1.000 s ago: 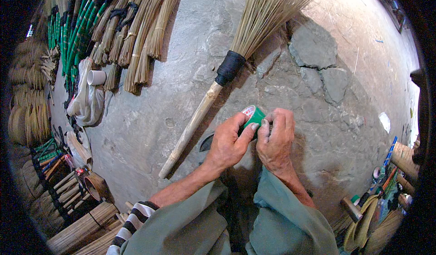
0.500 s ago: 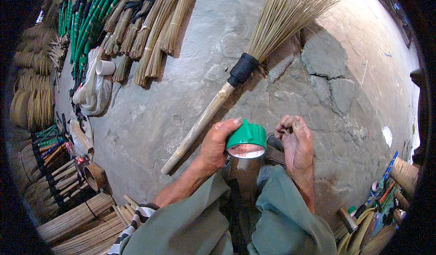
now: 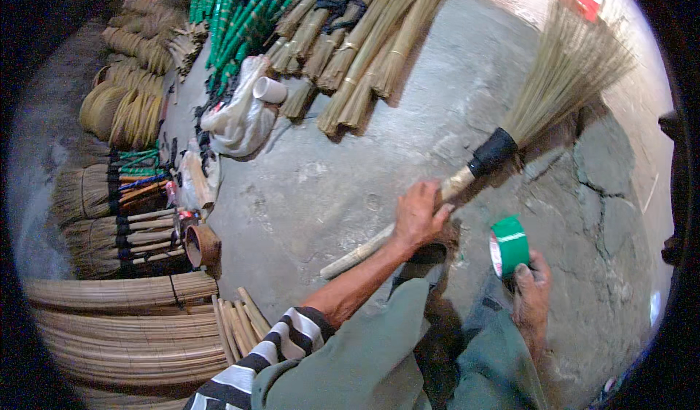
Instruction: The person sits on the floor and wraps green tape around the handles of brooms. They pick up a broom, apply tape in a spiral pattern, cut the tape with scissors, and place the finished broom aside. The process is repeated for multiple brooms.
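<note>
A straw broom lies slanted on the concrete floor, its pale wooden handle running down to the left and a black binding where the bristles start. My left hand is closed around the handle just below that binding. My right hand holds a roll of green tape upright, to the right of the handle and apart from it. My knees in green trousers fill the lower middle.
Bundles of straw and green-wrapped broom handles lie at the top left. A white cloth with a white cup sits beside them. Finished brooms, cane bundles and a small brown pot are at the left. Cracked floor is at the right.
My left hand let go of the green tape roll and took hold of the broom handle. The roll has passed into my right hand, now further right.
</note>
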Action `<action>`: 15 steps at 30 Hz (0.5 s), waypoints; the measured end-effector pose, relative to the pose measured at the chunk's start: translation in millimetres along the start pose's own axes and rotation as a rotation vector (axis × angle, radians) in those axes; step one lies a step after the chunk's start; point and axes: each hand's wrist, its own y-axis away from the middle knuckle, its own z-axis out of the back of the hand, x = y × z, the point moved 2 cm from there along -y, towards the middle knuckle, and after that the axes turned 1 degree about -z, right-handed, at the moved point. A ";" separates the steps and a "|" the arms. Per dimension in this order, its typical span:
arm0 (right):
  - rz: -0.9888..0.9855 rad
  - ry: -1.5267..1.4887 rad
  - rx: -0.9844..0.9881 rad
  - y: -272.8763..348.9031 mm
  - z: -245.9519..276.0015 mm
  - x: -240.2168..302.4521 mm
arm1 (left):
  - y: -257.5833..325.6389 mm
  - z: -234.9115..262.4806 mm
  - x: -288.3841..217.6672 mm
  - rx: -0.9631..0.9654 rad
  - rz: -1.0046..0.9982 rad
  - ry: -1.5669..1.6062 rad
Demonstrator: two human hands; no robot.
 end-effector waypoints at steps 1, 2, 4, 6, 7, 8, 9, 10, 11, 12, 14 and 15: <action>0.041 -0.037 0.017 -0.5 0.3 0.5 | 1.3 -4.9 2.4 -0.087 -0.061 0.010; 0.110 -0.096 0.040 -1.6 -0.7 0.8 | 0.9 -10.5 3.8 -0.102 -0.077 0.007; 0.110 -0.100 0.018 -1.6 -3.6 -0.4 | -2.7 -20.5 -3.0 -0.150 -0.148 0.046; 0.071 -0.061 -0.031 0.9 -7.2 0.3 | -12.8 -32.3 -15.8 -0.111 -0.166 0.045; 0.025 -0.007 -0.080 1.7 -8.7 0.8 | -19.5 -38.7 -24.0 -0.118 -0.193 0.066; -0.062 0.067 -0.161 3.8 -8.6 2.0 | -26.9 -44.9 -32.1 -0.141 -0.241 0.104; -0.010 0.106 -0.117 4.4 -10.9 5.7 | -33.9 -51.8 -37.6 -0.108 -0.222 0.091; -0.013 0.170 -0.111 4.2 -11.0 9.3 | -39.6 -56.3 -42.7 -0.132 -0.266 0.095; 0.055 0.136 -0.060 4.6 -12.5 13.8 | -43.9 -60.1 -45.5 -0.092 -0.251 0.105; 0.113 0.111 -0.030 4.5 -13.2 18.2 | -46.2 -62.4 -47.7 -0.034 -0.235 0.111; 0.163 0.063 -0.025 4.3 -13.2 25.2 | -44.2 -57.7 -49.5 0.086 -0.140 0.156; 0.167 0.037 -0.020 3.6 -13.1 27.6 | -40.6 -47.9 -52.5 -0.006 -0.200 0.235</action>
